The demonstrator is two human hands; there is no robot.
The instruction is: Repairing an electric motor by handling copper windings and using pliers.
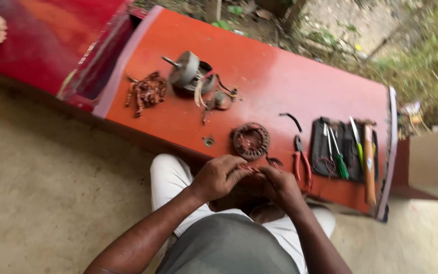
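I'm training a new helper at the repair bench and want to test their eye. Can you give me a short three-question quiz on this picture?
1. True or false: the red-handled pliers lie on the red bench between the round stator ring and the black tool pouch.
2. What lies farthest toward the bench's left end: A) the pile of copper wire scraps, B) the wooden-handled hammer, C) the pliers?
3. Where are the left hand and right hand working?

Key:
1. True.
2. A.
3. Close together at the bench's near edge, just below the stator ring, on something too small to identify.
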